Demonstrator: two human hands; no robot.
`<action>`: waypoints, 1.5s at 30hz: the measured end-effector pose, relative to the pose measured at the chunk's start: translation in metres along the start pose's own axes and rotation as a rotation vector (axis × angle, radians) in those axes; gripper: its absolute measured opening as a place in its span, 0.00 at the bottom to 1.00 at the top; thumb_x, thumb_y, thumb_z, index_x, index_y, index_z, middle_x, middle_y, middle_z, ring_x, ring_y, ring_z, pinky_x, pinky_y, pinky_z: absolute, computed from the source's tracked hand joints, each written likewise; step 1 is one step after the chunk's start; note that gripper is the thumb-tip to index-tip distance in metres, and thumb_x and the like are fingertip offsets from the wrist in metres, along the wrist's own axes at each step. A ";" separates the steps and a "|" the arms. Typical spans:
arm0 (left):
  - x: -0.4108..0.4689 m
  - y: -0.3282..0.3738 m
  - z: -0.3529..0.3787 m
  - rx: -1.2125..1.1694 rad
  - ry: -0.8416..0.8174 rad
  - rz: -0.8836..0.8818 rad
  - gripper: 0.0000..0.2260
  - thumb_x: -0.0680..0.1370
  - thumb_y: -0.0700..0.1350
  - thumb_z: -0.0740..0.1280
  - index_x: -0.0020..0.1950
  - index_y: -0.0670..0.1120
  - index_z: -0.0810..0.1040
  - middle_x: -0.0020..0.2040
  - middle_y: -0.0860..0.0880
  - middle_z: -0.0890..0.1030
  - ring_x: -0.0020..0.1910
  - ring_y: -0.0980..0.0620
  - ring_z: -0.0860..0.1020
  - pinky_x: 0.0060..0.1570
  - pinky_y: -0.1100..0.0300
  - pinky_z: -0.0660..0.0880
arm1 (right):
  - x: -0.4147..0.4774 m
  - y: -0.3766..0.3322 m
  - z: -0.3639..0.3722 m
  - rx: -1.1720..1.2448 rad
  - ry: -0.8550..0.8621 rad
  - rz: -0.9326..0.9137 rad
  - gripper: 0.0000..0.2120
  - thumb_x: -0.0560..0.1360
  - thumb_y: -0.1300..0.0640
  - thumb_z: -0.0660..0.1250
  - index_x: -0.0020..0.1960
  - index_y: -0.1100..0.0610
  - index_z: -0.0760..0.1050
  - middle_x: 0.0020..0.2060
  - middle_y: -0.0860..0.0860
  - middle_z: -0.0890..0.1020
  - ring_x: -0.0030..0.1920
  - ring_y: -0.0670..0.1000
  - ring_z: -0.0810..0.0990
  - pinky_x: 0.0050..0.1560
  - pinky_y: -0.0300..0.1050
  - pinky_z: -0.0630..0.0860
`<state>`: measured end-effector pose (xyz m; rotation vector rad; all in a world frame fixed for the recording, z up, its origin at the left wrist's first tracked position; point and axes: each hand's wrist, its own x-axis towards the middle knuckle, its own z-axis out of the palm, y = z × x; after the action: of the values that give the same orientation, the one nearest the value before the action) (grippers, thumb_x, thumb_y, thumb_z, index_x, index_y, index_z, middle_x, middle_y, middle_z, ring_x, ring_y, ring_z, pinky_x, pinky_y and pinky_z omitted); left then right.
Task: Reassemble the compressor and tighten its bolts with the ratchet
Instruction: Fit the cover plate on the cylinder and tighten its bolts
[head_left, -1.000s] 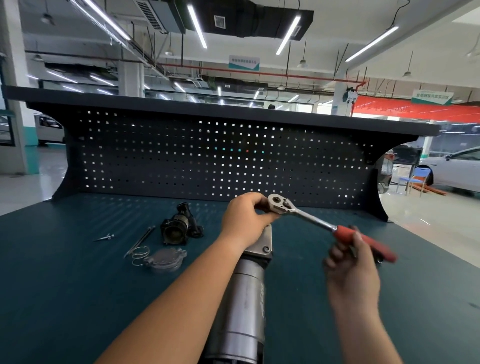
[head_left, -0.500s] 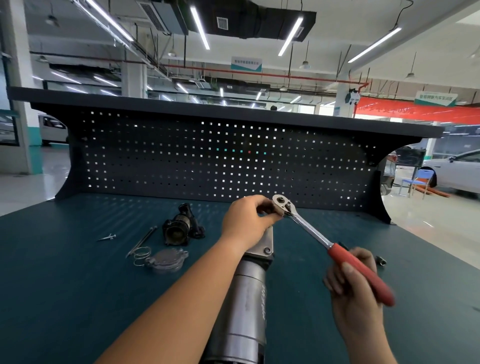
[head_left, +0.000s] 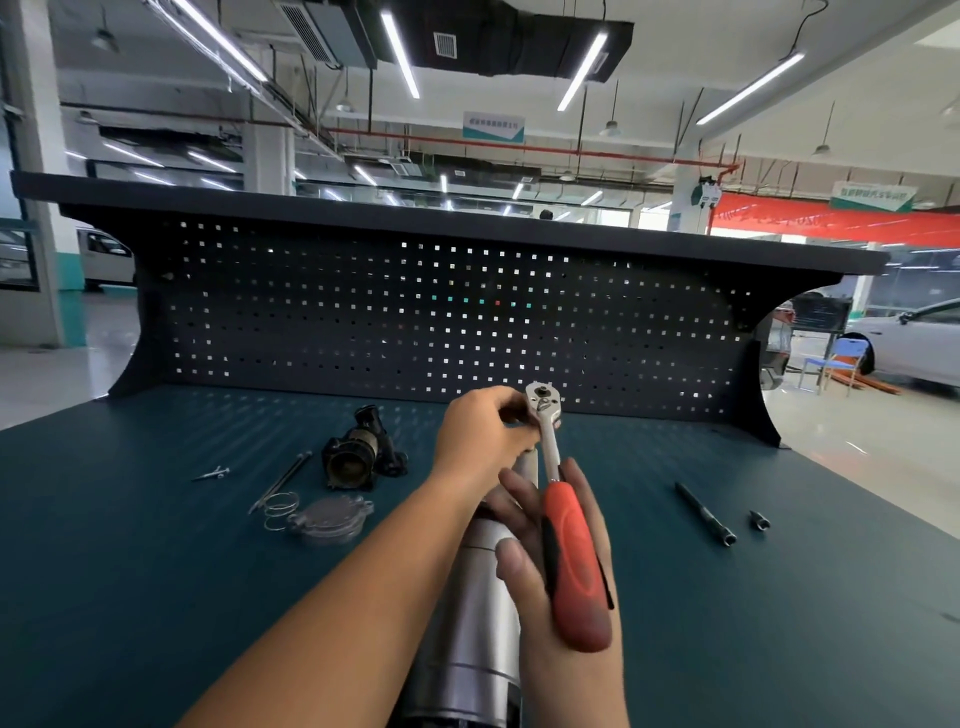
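Observation:
The compressor (head_left: 483, 597), a long silver cylinder, stands in front of me with its top end under my left hand. My left hand (head_left: 480, 436) grips the chrome head of the ratchet (head_left: 543, 402) at that top end; the bolt beneath is hidden. The ratchet's red handle (head_left: 574, 561) points straight back at me. It lies across the palm of my right hand (head_left: 524, 587), whose fingers stretch up on both sides of the handle and whose thumb sits to its left.
Left of the compressor on the green bench lie a black housing part (head_left: 358, 457), a round cover (head_left: 330, 525), wire rings (head_left: 280, 512), a long bolt (head_left: 280, 480) and a small screw (head_left: 213, 473). An extension bar (head_left: 704, 514) and a small socket (head_left: 759, 519) lie right. A pegboard (head_left: 441, 322) closes the back.
The ratchet handle has swung from pointing right round to pointing at me. My right hand followed it in and went from gripping the handle to lying flat under it. The left hand stayed.

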<state>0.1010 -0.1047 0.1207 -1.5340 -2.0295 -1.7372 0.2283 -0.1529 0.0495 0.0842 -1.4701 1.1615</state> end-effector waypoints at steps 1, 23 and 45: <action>0.001 -0.001 -0.001 -0.003 0.000 -0.006 0.08 0.69 0.46 0.76 0.35 0.54 0.79 0.35 0.59 0.81 0.38 0.64 0.79 0.40 0.70 0.73 | 0.000 -0.001 0.000 -0.013 0.001 0.010 0.36 0.66 0.66 0.66 0.70 0.63 0.55 0.57 0.30 0.77 0.54 0.43 0.81 0.49 0.33 0.76; -0.003 0.005 0.003 0.055 -0.008 0.029 0.13 0.68 0.44 0.76 0.32 0.56 0.74 0.33 0.57 0.80 0.34 0.60 0.77 0.41 0.56 0.77 | -0.013 0.004 0.010 -0.391 0.295 -0.089 0.26 0.68 0.34 0.68 0.62 0.43 0.73 0.55 0.42 0.80 0.57 0.47 0.79 0.56 0.33 0.71; -0.003 0.006 -0.003 -0.104 -0.075 0.013 0.04 0.72 0.45 0.74 0.44 0.49 0.82 0.41 0.54 0.83 0.42 0.57 0.81 0.45 0.66 0.76 | 0.100 0.009 -0.119 0.257 0.344 0.471 0.21 0.78 0.55 0.46 0.54 0.48 0.78 0.46 0.47 0.80 0.48 0.44 0.76 0.44 0.42 0.65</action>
<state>0.1051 -0.1096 0.1241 -1.6632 -1.9864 -1.8342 0.2778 -0.0136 0.0993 -0.2882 -1.0548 1.6508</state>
